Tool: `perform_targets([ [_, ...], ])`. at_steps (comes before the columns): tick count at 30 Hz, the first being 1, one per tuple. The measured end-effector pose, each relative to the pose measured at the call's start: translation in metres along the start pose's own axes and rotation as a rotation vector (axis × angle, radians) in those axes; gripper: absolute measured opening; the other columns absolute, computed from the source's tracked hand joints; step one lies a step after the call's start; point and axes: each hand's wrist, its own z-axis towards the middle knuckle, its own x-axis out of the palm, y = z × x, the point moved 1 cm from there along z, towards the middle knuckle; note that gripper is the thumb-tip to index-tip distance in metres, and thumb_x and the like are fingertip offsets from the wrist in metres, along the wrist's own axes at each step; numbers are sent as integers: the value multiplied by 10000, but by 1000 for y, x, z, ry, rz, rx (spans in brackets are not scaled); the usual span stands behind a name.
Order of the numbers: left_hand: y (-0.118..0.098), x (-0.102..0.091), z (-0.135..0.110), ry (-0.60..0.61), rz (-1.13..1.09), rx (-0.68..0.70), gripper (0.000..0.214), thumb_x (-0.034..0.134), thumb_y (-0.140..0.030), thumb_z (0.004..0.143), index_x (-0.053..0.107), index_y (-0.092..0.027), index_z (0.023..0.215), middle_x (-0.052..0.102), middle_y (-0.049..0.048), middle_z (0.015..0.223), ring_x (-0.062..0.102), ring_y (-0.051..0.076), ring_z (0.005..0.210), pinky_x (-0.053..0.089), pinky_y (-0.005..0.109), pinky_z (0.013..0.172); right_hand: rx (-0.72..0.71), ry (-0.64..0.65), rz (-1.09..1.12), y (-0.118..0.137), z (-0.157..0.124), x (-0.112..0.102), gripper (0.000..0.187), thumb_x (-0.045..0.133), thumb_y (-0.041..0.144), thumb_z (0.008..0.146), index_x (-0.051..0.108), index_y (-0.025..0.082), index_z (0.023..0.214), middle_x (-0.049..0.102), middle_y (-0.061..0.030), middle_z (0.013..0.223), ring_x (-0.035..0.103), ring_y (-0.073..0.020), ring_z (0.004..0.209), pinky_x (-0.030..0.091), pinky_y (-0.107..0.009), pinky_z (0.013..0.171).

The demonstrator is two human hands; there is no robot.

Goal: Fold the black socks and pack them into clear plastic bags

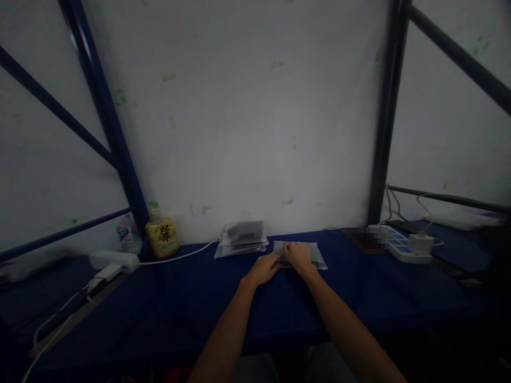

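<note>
A flat, frosted plastic bag [318, 258] lies on the blue tabletop in front of me, with something darker showing through it. My right hand [298, 255] is on top of the bag, its fingers curled down and closed on it. At the bag's left edge, my left hand [265, 268] has its fingers together against the plastic, the tips close to my right hand. What lies under the fingers is hidden. Left of the hands, a stack of similar plastic bags [243, 236] rests near the wall, dark flat contents visible through the top one.
A bottle of yellow drink [163, 236] and a clear bottle [129, 235] stand at the back left. White power strips lie left [114, 260] and right [403, 246], with cables. Blue metal posts [107, 117] rise at both sides of the blue table [179, 308].
</note>
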Motion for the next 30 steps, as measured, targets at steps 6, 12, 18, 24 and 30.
perform_targets([
  [6, -18, -11, 2, -46, 37, 60, 273, 488, -418, 922, 648, -227, 1035, 601, 50, 1189, 540, 211, 1125, 408, 346, 986, -62, -1, -28, -8, -1, -4, 394, 332, 376, 953, 663, 184, 1044, 635, -160, 1115, 540, -290, 1092, 373, -405, 910],
  [12, -33, -7, 2, -35, 19, 128, 397, 525, -382, 895, 510, -205, 1250, 431, 86, 1425, 374, 225, 1325, 301, 383, 1096, -70, 139, -29, -15, -3, 8, 342, 379, 381, 938, 583, 247, 1178, 580, -140, 1202, 491, -302, 1146, 295, -508, 957],
  [18, -42, -12, 1, 4, 25, 102, 624, 590, -579, 806, 462, -258, 1325, 474, 68, 1404, 461, 262, 1261, 361, 398, 1038, -33, 185, 33, -19, 6, 5, 366, 362, 408, 928, 624, 269, 1144, 608, -117, 1186, 506, -309, 1135, 389, -461, 877],
  [24, -52, -21, 0, 7, 104, 94, 460, 489, -592, 859, 585, -294, 1196, 624, 28, 1218, 563, 253, 1122, 390, 378, 973, -156, 337, 98, -45, 15, -5, 335, 423, 439, 895, 686, 353, 1083, 660, -35, 1151, 568, -279, 1081, 412, -430, 885],
  [30, -71, -16, 4, -43, 218, 62, 554, 448, -631, 857, 554, -253, 1247, 602, 87, 1215, 533, 305, 1122, 345, 467, 998, -350, 316, 349, -91, 9, 1, 403, 396, 364, 917, 607, 267, 1246, 604, -30, 1276, 522, -212, 1178, 361, -338, 1006],
])
